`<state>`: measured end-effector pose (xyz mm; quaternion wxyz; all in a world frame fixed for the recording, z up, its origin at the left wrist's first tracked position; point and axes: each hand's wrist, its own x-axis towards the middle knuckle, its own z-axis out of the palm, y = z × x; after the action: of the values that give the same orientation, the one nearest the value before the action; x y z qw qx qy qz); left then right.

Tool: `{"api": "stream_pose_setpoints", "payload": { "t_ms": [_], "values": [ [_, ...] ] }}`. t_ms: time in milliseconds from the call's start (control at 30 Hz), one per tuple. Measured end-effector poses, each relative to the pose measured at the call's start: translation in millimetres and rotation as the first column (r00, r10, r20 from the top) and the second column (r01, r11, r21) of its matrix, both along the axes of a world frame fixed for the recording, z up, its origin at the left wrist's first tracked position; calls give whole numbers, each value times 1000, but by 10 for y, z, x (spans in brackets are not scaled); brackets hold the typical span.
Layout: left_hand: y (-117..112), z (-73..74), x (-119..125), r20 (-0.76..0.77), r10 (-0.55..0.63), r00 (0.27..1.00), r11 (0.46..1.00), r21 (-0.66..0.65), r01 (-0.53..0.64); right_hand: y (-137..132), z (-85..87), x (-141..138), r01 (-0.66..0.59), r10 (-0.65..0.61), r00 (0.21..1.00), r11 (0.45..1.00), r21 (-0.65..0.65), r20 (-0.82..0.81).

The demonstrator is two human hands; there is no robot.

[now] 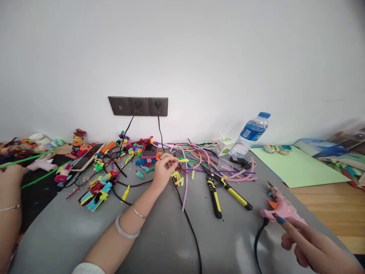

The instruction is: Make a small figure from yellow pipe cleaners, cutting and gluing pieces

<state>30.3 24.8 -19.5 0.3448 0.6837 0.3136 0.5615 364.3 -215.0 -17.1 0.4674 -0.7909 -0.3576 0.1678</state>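
Pliers (212, 187), one. Right of pliers: glue gun (285, 209), one. Left: held yellow piece (183, 160), one, between left hand's (164, 170) pinched fingertips. Right hand (313, 239): grip unclear.

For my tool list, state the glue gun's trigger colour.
Glue gun trigger: orange, best seen in the head view.

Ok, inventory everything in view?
table: one, grey, foreground
wall plates: three, dark, wall
cords: several, black, table
bottle: one, clear, back right
carton: one, white, beside bottle
key fob: one, black, before bottle
pliers: one, black-yellow, centre-right
glue gun: one, pink, right edge
phone: one, dark-screened, left
pink-framed device: one, back centre
fuzzy figures: several, multicoloured, left
fuzzy stems: many, mixed, centre
paper: one, pale green, right
package: one, blue-white, right
other person's hand: one, far left
left hand: one, pinching yellow strip
right hand: one, at glue gun
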Motion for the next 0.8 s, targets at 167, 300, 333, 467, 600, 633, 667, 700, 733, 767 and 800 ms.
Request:
{"api": "stream_pose_setpoints", "payload": {
  "t_ms": [167,300,333,467,600,633,667,700,733,767,800],
  "values": [
    [0,17,-16,-8,14,1000,1000,-13,-15,445,503,-537,-522,537,835,842,-137,119],
    [1,48,-33,16,37,999,999,-18,-36,1033,636,-987,-666,677,706,735,-127,208],
    [3,56,-37,24,42,999,999,-17,-42,1178,617,-1082,-717,721,648,686,-125,246],
    [5,89,-44,46,56,997,998,3,-56,1682,472,-1458,-847,829,446,513,-140,338],
    [-5,108,-41,42,54,998,998,7,-55,2031,315,-1825,-764,763,453,598,-241,461],
    [-8,110,-41,41,55,998,998,8,-56,2088,274,-1892,-729,745,461,628,-273,482],
    [-11,112,-41,40,59,997,998,10,-59,2131,234,-1943,-694,733,468,650,-309,493],
    [-14,113,-42,40,63,997,998,11,-63,2162,194,-1976,-669,726,474,665,-333,499],
    [-17,114,-42,40,66,997,998,13,-67,2182,157,-1992,-660,726,476,668,-344,496],
    [-18,114,-41,39,69,997,997,14,-70,2194,123,-1990,-667,732,478,662,-342,485],
    [-20,115,-40,35,72,997,997,14,-72,2200,91,-1975,-690,744,479,647,-324,467]
  ]
}}
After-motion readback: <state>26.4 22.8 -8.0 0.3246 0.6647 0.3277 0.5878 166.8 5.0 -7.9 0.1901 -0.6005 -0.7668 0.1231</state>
